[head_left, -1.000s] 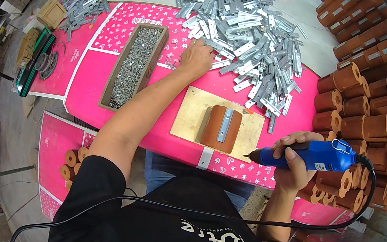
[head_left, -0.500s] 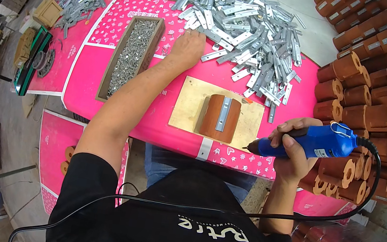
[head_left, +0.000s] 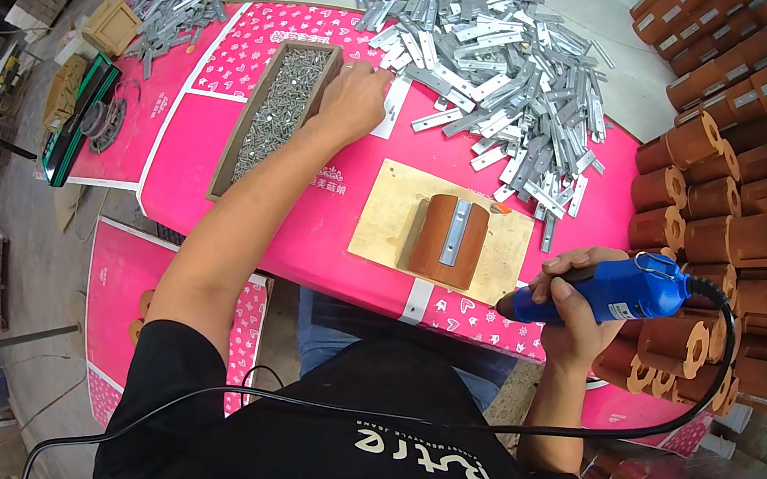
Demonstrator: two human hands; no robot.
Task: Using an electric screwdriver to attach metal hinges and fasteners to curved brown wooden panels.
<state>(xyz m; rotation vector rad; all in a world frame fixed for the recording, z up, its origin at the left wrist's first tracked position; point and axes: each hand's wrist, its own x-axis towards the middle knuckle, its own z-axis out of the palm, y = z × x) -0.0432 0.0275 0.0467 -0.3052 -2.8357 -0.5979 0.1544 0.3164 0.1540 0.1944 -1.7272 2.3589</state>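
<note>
Stacked brown wooden cylinders [head_left: 756,228] right of the pink tabletop [head_left: 326,220]; cardboard box [head_left: 113,24] and green scale [head_left: 81,120] to its left.

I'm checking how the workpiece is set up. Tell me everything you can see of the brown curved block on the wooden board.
The brown block is a reddish-brown, smooth-looking piece with a rounded top, like a half cylinder lying on its flat side. A narrow grey metal strip runs along its crest. It rests on a pale wooden board on the pink table, near the front edge. Neither hand touches it: the right hand holds a blue power tool beside it.
</note>
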